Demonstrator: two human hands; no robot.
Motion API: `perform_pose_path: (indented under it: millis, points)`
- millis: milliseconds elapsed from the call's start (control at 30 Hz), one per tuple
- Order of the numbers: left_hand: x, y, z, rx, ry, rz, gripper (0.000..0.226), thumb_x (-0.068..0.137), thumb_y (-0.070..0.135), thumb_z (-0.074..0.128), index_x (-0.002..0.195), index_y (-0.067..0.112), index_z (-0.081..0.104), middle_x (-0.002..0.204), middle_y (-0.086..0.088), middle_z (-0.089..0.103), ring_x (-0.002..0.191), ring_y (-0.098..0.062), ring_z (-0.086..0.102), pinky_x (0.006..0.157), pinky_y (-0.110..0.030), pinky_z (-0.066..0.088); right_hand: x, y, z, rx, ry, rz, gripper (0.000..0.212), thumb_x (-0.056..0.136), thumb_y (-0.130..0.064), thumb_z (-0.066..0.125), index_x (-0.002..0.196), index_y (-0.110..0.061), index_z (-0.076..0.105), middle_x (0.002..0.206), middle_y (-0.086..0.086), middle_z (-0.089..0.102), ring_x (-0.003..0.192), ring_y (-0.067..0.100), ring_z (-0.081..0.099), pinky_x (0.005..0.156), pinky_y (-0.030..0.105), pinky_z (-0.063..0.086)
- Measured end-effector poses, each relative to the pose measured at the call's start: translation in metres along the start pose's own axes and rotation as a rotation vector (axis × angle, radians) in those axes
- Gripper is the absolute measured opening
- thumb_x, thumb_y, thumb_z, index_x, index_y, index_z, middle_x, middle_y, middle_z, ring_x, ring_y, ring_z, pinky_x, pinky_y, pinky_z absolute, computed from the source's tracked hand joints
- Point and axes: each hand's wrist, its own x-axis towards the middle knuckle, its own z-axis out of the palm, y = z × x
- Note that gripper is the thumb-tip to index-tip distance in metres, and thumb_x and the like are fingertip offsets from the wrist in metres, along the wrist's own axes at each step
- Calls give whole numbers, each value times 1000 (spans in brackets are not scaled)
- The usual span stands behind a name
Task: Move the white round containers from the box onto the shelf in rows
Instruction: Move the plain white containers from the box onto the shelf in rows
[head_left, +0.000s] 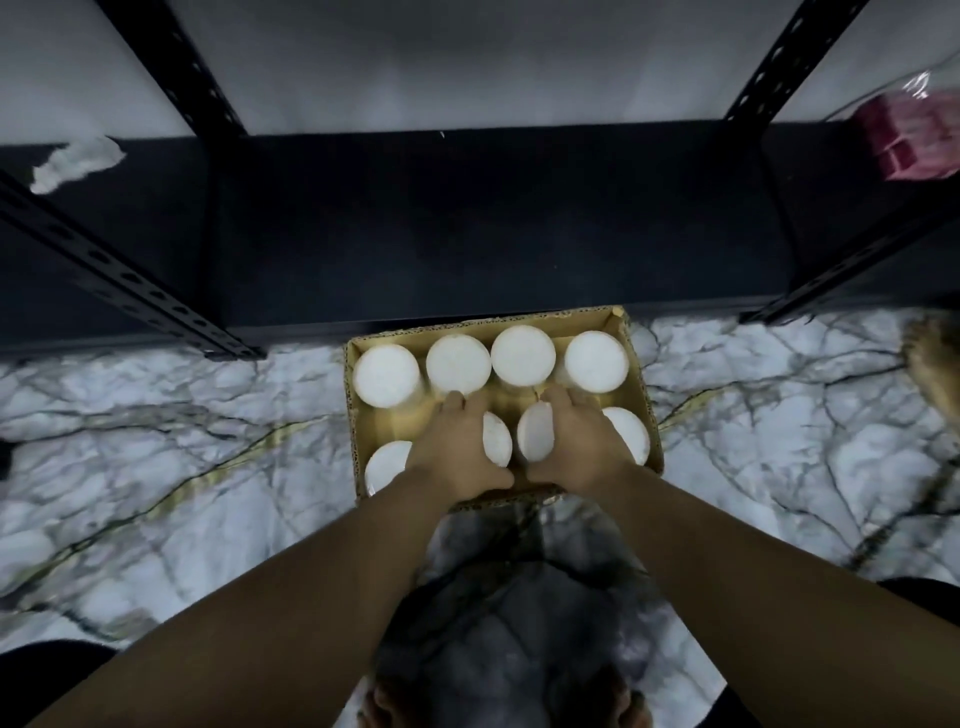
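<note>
Both forearms are extended from the camera down into the box (636, 364), an open cardboard carton set on the marble floor (156, 441) just in front of the shelf (467, 234). No container is yet seen on the dark shelf board. Eight white round containers are counted in the box: four upright along the far row (523, 356), four along the near row. The left hand (457, 447) is curled over one near container (497, 439); the right hand (582, 441) is curled over its neighbour (536, 434). Both containers are tilted inward. The containers are judged light, rigid and smooth-sided, so slipping is possible; each is best gripped around the side wall below the lid.
</note>
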Motion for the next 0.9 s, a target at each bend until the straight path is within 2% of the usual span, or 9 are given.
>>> perform_pose_path:
  millis: [100, 167, 267, 333, 467, 567, 667, 800, 900]
  points:
    - [-26, 19, -47, -28, 25, 8, 81, 53, 53, 76, 124, 30, 44, 115, 6, 41, 108, -18, 47, 80, -35, 49, -35, -17, -45, 54, 77, 5, 95, 52, -51, 84, 133, -24, 43, 129, -1, 41, 116, 25, 49, 88, 39, 50]
    - [-52, 35, -86, -40, 35, 16, 82, 53, 56, 74, 127, 31, 47, 118, 6, 39, 110, -18, 48, 85, -34, 50, -66, -36, -86, 90, 111, -2, 90, 52, -57, 75, 131, -24, 48, 128, -1, 41, 114, 25, 50, 90, 41, 51]
    - [-104, 72, -161, -76, -19, 96, 80, 62, 53, 75, 134, 29, 53, 119, 8, 38, 126, -16, 39, 99, -27, 42, -120, -75, -161, 92, 72, -26, 78, 58, -49, 74, 129, -23, 55, 128, 1, 48, 117, 24, 49, 94, 37, 48]
    - [-142, 99, -216, -63, -31, 139, 72, 66, 56, 66, 131, 27, 60, 121, 6, 50, 130, -15, 38, 100, -21, 34, -155, -103, -211, 103, 65, -25, 72, 63, -45, 74, 130, -28, 57, 130, -2, 50, 123, 21, 45, 97, 36, 46]
    - [-222, 156, -327, -10, 51, 219, 52, 66, 56, 51, 105, 27, 69, 104, 7, 66, 116, -17, 50, 98, -34, 40, -231, -158, -308, 194, 74, -73, 69, 60, -53, 67, 127, -39, 60, 131, -16, 51, 129, 12, 43, 102, 34, 45]
    - [-276, 194, -396, 20, 109, 271, 49, 67, 55, 48, 106, 32, 65, 105, 10, 65, 118, -12, 49, 102, -31, 34, -283, -195, -374, 199, 51, -134, 70, 66, -51, 70, 133, -36, 60, 141, -18, 47, 142, 5, 31, 111, 26, 31]
    - [-322, 226, -456, 23, 160, 288, 38, 68, 54, 53, 104, 44, 58, 106, 15, 60, 122, -11, 47, 104, -32, 35, -327, -224, -435, 224, 89, -145, 72, 71, -49, 72, 140, -37, 56, 155, -12, 37, 145, 9, 27, 108, 20, 24]
    - [-366, 260, -512, -62, 206, 213, 64, 70, 57, 56, 133, 42, 58, 127, 18, 47, 120, -7, 40, 105, -29, 38, -360, -250, -496, 218, 143, -237, 66, 81, -47, 73, 143, -38, 53, 160, -13, 30, 147, 9, 22, 106, 19, 23]
    - [-387, 277, -538, -102, 281, 241, 49, 73, 51, 57, 121, 43, 65, 119, 23, 55, 123, -6, 47, 104, -27, 37, -379, -265, -532, 228, 190, -281, 62, 84, -47, 72, 143, -37, 54, 161, -11, 32, 148, 12, 23, 109, 22, 23]
